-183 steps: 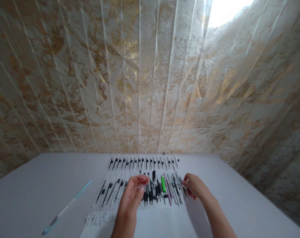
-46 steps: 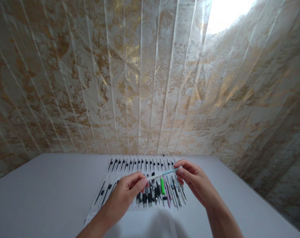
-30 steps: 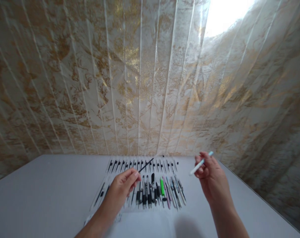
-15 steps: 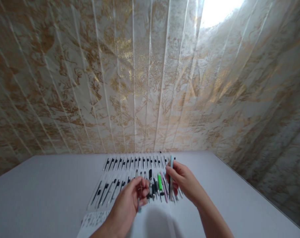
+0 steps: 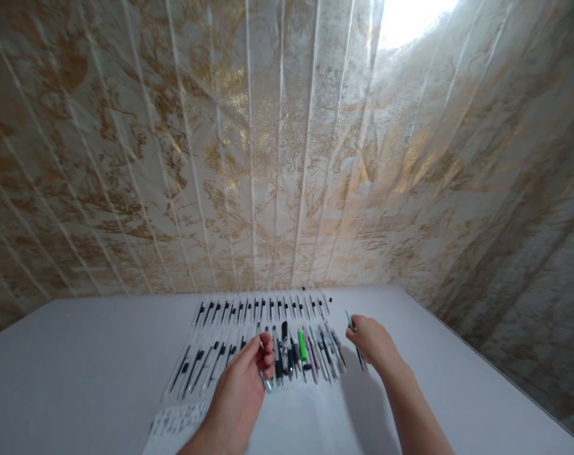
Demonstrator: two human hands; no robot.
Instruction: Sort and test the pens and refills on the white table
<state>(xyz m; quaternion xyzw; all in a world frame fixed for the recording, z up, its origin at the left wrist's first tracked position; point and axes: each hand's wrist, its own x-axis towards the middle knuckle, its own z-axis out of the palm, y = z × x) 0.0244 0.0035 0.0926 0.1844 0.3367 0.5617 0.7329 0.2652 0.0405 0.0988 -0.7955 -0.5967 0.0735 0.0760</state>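
The right hand [image 5: 375,341] has its grip clamped on a slim pen [image 5: 348,316], whose pale blue end sticks out above the fingers and whose dark end points down, just right of the front row; whether it touches the desk [image 5: 78,373] I cannot tell. The left hand [image 5: 243,387] is curled, its grip closed on a pale blue piece [image 5: 266,383] that shows below the fingertips, in front of the pens. Near that hand stand out a green highlighter [image 5: 302,345] and, just right of it, purple pens [image 5: 311,355]. Clear tubes [image 5: 206,370] with dark sticks lie at the front left, and a back row [image 5: 263,308] runs behind. A sheet of paper [image 5: 180,417] with dark marks lies nearest, partly behind the left arm
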